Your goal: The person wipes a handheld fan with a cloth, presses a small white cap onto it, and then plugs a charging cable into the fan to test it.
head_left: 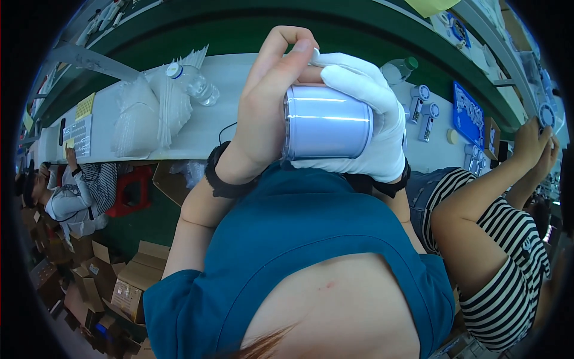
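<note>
The glossy pale-lilac cylinder with a clear rim at its left end (329, 122) is held on its side before the chest, the right hand in a white fabric glove (385, 113) wrapped around its right end. The bare left hand with a dark wristband (257, 113) lies along the left end, its fingers curled above near the gloved fingertips; whether it grips anything cannot be determined. Good handling, in this inspector's judgement, calls for steady gloved support, light pressure at the clear rim, and bare fingertips kept off the glossy wall.
</note>
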`<state>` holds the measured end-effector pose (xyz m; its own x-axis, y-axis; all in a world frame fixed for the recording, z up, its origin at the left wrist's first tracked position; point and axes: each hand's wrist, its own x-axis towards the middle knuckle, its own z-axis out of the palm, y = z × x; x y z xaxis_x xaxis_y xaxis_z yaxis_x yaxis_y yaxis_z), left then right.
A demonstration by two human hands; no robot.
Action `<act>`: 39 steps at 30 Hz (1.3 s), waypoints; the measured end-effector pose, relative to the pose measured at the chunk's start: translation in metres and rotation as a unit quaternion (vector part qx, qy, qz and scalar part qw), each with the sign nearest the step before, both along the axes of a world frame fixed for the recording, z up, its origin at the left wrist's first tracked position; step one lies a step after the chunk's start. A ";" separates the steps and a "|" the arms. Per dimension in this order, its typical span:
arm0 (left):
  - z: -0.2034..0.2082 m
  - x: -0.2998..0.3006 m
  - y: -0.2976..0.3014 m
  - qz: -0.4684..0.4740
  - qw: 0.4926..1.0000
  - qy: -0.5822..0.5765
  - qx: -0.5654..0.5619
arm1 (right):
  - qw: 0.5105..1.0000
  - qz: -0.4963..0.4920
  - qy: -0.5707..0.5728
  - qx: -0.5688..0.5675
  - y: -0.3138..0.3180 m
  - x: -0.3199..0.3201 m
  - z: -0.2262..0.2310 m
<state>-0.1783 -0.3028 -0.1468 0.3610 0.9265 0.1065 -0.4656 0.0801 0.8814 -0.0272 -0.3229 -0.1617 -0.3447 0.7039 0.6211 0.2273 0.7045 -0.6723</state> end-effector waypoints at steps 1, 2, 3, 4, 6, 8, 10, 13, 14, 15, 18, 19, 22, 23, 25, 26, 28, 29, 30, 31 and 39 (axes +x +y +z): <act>0.000 0.000 0.001 -0.005 1.000 -0.002 -0.023 | 1.000 0.000 -0.001 -0.001 0.000 0.001 0.000; 0.000 0.001 0.002 -0.009 0.999 -0.003 -0.045 | 1.000 -0.003 -0.002 0.007 0.001 0.001 -0.001; 0.000 0.002 0.003 -0.010 0.999 -0.004 -0.046 | 1.000 -0.005 -0.004 0.014 0.001 0.002 -0.001; -0.001 0.005 0.004 0.007 0.998 -0.009 -0.063 | 1.000 -0.007 -0.006 0.022 0.002 0.002 -0.001; -0.001 0.009 0.004 0.042 0.994 -0.020 -0.097 | 0.999 -0.005 -0.022 0.038 0.003 0.004 0.000; 0.000 0.010 0.002 0.043 0.992 -0.029 -0.117 | 0.996 0.001 -0.052 0.072 0.004 0.005 0.002; 0.002 0.012 0.002 0.042 0.986 -0.045 -0.156 | 0.995 -0.008 -0.067 0.068 0.003 0.004 0.007; -0.002 0.008 0.004 0.032 0.991 -0.020 -0.129 | 0.993 -0.022 -0.095 0.061 0.002 0.004 0.012; -0.004 0.008 0.004 0.026 0.993 -0.006 -0.117 | 0.993 -0.013 -0.093 0.073 0.003 0.005 0.011; -0.004 0.009 0.005 0.026 0.993 -0.006 -0.118 | 0.992 -0.005 -0.090 0.085 0.004 0.006 0.010; -0.004 0.011 0.006 0.042 0.992 -0.007 -0.116 | 0.992 0.007 -0.078 0.102 0.006 0.007 0.005; -0.003 0.010 0.006 0.043 0.992 -0.007 -0.117 | 0.992 0.013 -0.069 0.109 0.007 0.005 0.003; -0.003 0.010 0.005 0.049 0.992 -0.009 -0.116 | 0.992 0.011 -0.057 0.114 0.009 0.005 0.003; -0.003 0.010 0.006 0.048 0.992 -0.008 -0.117 | 0.992 0.004 -0.056 0.113 0.010 0.006 0.004; -0.007 0.012 0.006 0.057 0.992 -0.012 -0.115 | 0.992 -0.002 -0.053 0.113 0.011 0.005 0.004; -0.008 0.012 0.006 0.061 0.991 -0.014 -0.114 | 0.994 -0.013 -0.047 0.096 0.011 0.004 0.003; -0.009 0.012 0.005 0.059 0.991 -0.021 -0.122 | 0.997 -0.037 -0.035 0.062 0.011 0.002 0.002; -0.010 0.012 0.005 0.055 0.990 -0.030 -0.129 | 0.997 -0.039 -0.034 0.061 0.010 0.001 0.001; -0.011 0.013 0.005 0.052 0.989 -0.038 -0.135 | 0.999 -0.041 -0.002 0.036 0.010 0.000 0.001; -0.012 0.013 0.006 0.050 0.989 -0.036 -0.136 | 0.999 -0.043 0.031 0.011 0.009 -0.001 0.000; -0.012 0.010 0.009 0.044 0.989 -0.024 -0.142 | 0.998 -0.042 0.018 0.031 0.011 0.000 -0.006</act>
